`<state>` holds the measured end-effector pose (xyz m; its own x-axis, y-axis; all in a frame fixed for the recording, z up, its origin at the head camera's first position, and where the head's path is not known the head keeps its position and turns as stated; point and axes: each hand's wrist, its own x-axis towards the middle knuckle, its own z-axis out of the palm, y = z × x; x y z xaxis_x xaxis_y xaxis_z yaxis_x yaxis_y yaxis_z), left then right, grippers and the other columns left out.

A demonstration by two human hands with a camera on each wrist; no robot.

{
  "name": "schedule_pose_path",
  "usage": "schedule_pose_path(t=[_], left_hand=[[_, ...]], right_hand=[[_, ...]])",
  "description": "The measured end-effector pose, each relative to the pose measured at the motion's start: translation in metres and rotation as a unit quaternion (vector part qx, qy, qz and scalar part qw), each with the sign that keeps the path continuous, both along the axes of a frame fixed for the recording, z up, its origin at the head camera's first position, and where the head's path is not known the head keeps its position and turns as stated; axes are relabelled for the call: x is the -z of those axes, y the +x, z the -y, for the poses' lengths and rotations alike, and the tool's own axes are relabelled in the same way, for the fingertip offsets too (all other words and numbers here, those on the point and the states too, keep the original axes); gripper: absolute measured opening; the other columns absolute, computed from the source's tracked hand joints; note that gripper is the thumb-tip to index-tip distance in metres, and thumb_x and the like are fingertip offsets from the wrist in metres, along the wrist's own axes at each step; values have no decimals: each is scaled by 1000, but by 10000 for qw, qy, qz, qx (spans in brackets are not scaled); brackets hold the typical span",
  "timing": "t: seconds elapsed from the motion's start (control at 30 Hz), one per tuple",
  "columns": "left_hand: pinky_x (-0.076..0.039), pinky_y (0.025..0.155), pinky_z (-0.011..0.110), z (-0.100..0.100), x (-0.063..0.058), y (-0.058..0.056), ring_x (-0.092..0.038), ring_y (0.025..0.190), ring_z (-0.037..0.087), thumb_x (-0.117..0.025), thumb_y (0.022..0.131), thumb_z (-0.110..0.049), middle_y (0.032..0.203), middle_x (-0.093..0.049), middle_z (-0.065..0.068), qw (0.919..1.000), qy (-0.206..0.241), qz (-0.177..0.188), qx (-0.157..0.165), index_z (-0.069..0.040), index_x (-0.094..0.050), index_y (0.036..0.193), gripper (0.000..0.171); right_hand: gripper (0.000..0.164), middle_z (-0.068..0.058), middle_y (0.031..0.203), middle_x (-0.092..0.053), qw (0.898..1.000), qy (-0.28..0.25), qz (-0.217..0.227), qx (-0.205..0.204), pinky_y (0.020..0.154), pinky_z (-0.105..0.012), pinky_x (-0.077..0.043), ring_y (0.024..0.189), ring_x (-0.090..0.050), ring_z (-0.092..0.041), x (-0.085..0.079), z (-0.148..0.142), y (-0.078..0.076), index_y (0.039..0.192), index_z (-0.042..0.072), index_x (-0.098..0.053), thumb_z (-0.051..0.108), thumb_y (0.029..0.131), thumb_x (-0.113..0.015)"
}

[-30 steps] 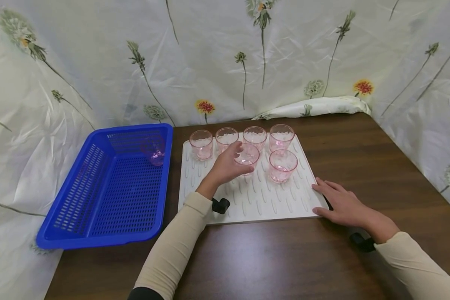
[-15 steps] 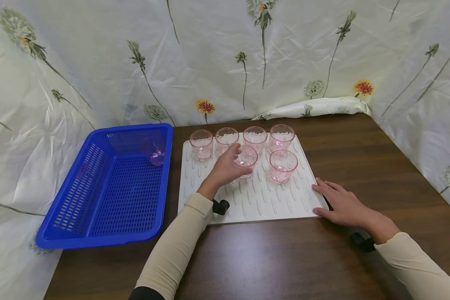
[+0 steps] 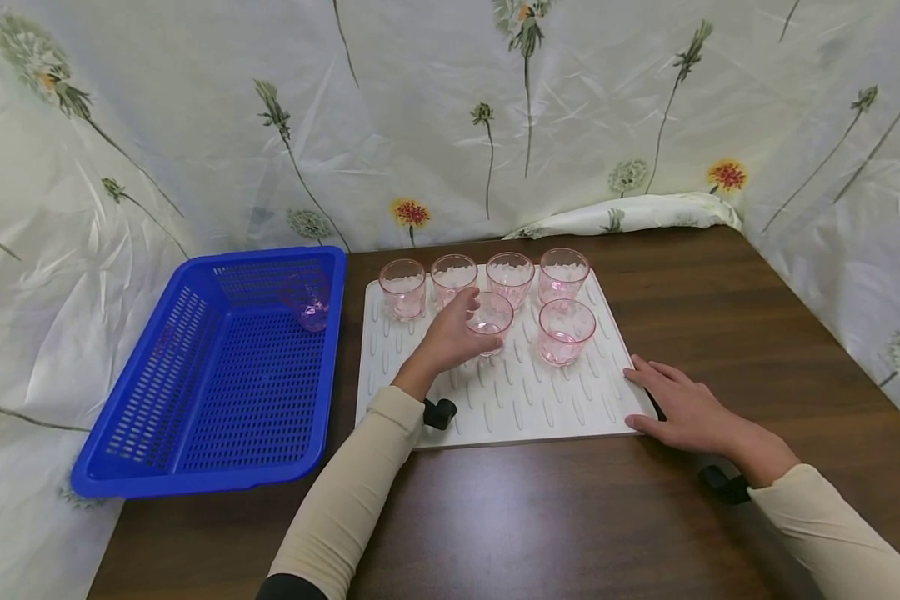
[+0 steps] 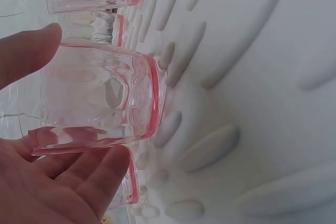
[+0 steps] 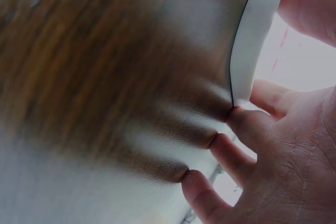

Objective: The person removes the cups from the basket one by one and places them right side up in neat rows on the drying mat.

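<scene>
My left hand [image 3: 453, 331] is around a clear pink-tinted glass [image 3: 491, 312] at the front left of the glasses. In the left wrist view, the thumb lies along one side of that glass [image 4: 105, 87] and the fingers along the other, its pink rim close to the white ridged mat [image 4: 283, 119]. More pink glasses [image 3: 562, 273] stand in a row behind, and one more glass [image 3: 566, 331] stands to the right. My right hand [image 3: 690, 410] rests at the mat's right edge, with thumb and index finger on the edge [image 5: 247, 51] and other fingertips on the wooden table.
A blue perforated basket [image 3: 318, 417] stands left of the mat, with a pink glass [image 3: 307, 302] inside at its back right corner. A flower-printed sheet [image 3: 435, 125] hangs behind and at both sides of the dark wooden table [image 3: 540, 517].
The left hand and the glass in it have shifted slightly left and toward the front on the mat. The right hand has stayed in place.
</scene>
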<state>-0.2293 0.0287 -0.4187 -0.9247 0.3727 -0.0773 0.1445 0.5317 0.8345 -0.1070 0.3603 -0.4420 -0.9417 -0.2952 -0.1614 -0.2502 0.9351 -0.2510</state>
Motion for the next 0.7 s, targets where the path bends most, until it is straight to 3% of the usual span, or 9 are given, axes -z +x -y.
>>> schedule_pose_path(t=[0.23, 0.4, 0.53, 0.7], left_hand=[[-44, 111, 48, -1, -3, 1, -47, 140, 28, -82, 81, -24, 153, -47, 11, 9997, -228, 75, -42, -14, -28, 155, 92], [-42, 114, 47, 0, -9, 5, -44, 142, 27, -84, 78, -34, 155, -44, 8, 9955, -839, -365, -264, -14, -28, 156, 97], [-46, 109, 47, -2, -23, 11, -46, 140, 26, -84, 76, -42, 154, -45, 5, 9862, -1339, -818, -520, -16, -32, 154, 97], [-49, 106, 43, -5, -47, 22, -50, 136, 24, -80, 78, -47, 148, -52, 3, 9766, -1708, -1167, -593, -16, -41, 150, 88]], right_hand=[[74, -28, 156, -34, 10000, -11, -45, -31, 92, -74, -39, 137, -34, -49, 1, 0, 1, 147, 2, -43, 43, 91, -67], [74, -28, 156, -34, 10000, -28, -27, -23, 93, -74, -39, 137, -34, -49, 0, 0, 1, 147, 1, -42, 43, 90, -67], [75, -28, 156, -34, 10000, -16, -6, -4, 93, -74, -38, 137, -33, -49, -1, 1, 1, 147, 1, -42, 43, 90, -68], [75, -28, 157, -33, 10000, -6, -18, -8, 93, -74, -38, 138, -33, -49, -2, 1, 1, 147, 1, -42, 43, 90, -67]])
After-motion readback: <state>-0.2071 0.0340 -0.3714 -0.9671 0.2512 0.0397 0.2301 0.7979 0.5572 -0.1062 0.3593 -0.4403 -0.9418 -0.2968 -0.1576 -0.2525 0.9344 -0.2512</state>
